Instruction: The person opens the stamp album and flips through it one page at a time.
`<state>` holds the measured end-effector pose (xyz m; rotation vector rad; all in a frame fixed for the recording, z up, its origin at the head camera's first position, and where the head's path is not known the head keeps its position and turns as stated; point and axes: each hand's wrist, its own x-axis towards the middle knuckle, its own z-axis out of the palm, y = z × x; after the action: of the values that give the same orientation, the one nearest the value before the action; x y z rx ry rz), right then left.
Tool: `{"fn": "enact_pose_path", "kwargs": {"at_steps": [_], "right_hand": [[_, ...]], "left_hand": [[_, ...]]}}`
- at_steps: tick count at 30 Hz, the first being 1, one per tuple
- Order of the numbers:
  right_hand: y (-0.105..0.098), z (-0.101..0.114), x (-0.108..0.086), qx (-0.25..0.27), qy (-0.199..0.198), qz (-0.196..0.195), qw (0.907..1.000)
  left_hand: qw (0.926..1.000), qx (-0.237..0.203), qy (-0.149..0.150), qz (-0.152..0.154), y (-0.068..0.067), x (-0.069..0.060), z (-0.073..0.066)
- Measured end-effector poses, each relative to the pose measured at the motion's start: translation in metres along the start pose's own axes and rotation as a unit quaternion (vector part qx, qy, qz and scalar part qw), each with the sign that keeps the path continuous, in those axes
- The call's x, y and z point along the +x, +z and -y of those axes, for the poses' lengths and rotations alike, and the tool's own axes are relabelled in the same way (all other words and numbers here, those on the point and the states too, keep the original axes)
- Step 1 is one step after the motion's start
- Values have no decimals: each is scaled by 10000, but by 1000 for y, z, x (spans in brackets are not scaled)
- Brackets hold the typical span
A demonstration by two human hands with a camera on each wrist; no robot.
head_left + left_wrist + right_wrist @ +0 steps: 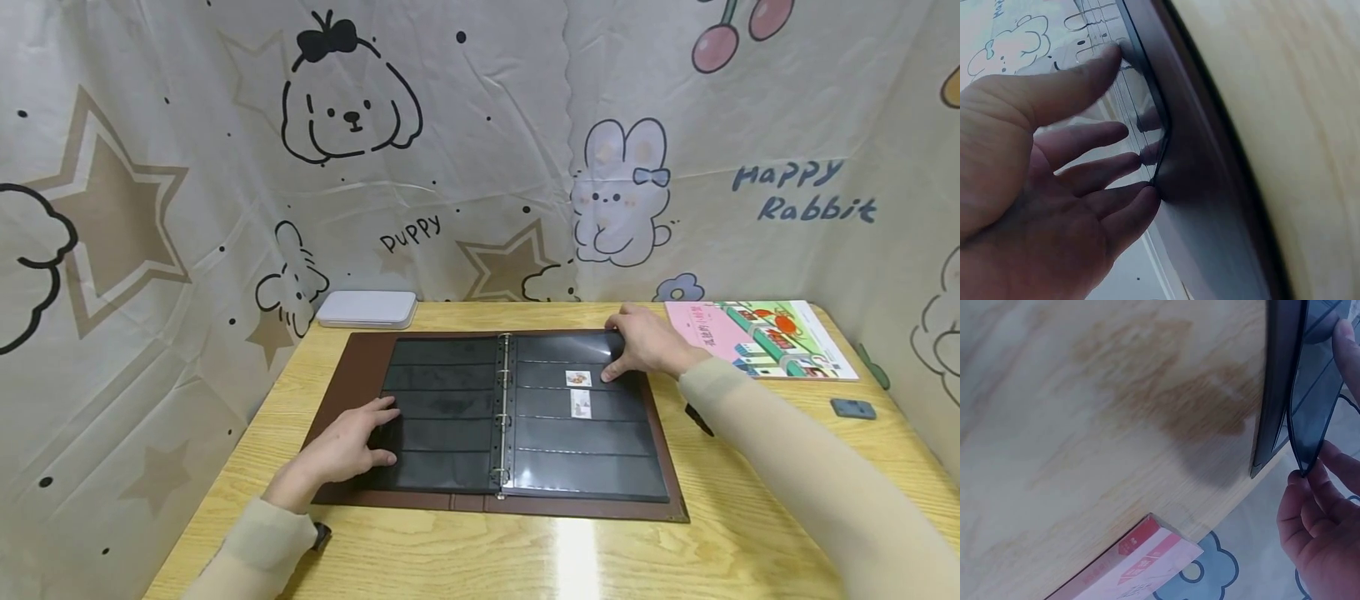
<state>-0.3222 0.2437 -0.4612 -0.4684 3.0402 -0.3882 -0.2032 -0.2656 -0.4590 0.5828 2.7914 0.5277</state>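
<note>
A stamp album with a brown cover lies open on the wooden table, its black pocket pages held by metal rings. Two small stamps, an upper one and a lower one, sit in the right-hand page. My right hand pinches that page's upper outer corner, thumb on top; the page edge bends away from the cover in the right wrist view. At the left page's outer edge rests my left hand, fingers spread and loosely bent, touching the edge in the left wrist view.
A white flat case stands at the back left. On the right lie a pink and green picture book and a small blue-grey block. A printed curtain hangs behind and along both sides of the table.
</note>
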Motion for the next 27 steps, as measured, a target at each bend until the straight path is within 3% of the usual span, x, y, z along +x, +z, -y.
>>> {"fn": "enact_pose_path", "kwargs": {"at_steps": [6,12,27], "right_hand": [[-1,-1,-1,96,102,-40,9999],[-1,-1,1,64,174,-286,9994],[-5,-4,4,598,170,-558,9965]], "left_hand": [[9994,-57,-25,351,3,-2,-4],[9974,-212,-273,629,5,-2,-10],[9975,-133,-409,566,9,0,-11]]}}
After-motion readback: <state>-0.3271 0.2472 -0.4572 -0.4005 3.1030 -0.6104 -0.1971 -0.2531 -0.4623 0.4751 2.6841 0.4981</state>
